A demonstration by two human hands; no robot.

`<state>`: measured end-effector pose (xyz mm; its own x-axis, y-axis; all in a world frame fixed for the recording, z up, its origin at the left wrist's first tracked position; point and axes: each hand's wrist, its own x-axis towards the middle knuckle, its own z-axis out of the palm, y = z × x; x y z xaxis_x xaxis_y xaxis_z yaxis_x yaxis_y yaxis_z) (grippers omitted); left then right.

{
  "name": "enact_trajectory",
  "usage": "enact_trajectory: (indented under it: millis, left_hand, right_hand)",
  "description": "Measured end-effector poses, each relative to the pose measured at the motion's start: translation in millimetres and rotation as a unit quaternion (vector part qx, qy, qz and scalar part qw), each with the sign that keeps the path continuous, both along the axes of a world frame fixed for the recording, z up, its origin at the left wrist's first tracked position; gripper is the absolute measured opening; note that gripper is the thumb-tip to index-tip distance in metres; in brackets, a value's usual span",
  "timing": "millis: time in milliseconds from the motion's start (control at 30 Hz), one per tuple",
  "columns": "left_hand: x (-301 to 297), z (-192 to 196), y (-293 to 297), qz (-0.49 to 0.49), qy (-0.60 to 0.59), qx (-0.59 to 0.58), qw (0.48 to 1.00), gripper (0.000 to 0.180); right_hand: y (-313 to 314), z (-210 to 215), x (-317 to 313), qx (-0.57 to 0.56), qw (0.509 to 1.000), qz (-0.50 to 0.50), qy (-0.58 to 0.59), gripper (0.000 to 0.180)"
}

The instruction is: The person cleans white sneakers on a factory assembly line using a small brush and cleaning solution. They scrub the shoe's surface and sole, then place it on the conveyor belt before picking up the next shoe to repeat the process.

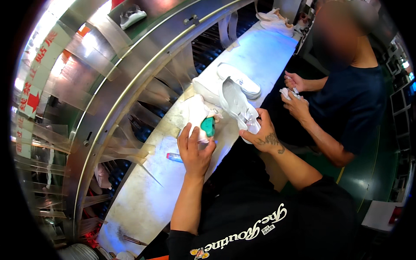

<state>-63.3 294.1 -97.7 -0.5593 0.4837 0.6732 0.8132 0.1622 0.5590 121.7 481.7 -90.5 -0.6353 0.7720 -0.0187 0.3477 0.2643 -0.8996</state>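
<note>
My left hand (196,149) has its fingers round the near end of a pale pinkish shoe upper (193,110), with a green shoe last (208,127) showing at its opening. My right hand (263,133) grips the near end of a white shoe sole (234,97), thumb on its inner side, holding it tilted over the bench edge. Just beyond, a second white sole (239,81) lies on the bench. A white piece (206,89), partly hidden, sits between the upper and the soles.
The long pale bench (143,195) runs beside a curved metal machine (117,78) hung with clear plastic strips. A blue tube with a red end (174,157) and a thin tool (134,240) lie on it. Pale shoes (277,24) stand far off. A co-worker (359,99) holds something white.
</note>
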Motion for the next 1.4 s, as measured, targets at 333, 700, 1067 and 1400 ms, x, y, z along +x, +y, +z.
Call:
enact_trajectory:
  millis: [333,700,1067,1400]
  left_hand:
    - [-19,9,-156,0.031,-0.296,0.231,0.926,0.058]
    - [-19,-11,-340,0.215,-0.446,0.420,0.761,0.039]
    - [-15,14,-363,0.113,-0.227,0.203,0.946,0.042]
    - [-8,74,-301,0.114,-0.072,0.012,0.991,0.073]
  right_hand:
    - [-39,34,-40,0.037,0.995,0.096,0.015,0.105]
    - [-127,38,-105,0.167,0.935,0.291,0.115,0.095]
    - [-161,31,-119,0.162,0.914,0.340,0.151,0.093]
    - [-61,19,-72,0.150,0.975,0.144,-0.080,0.105]
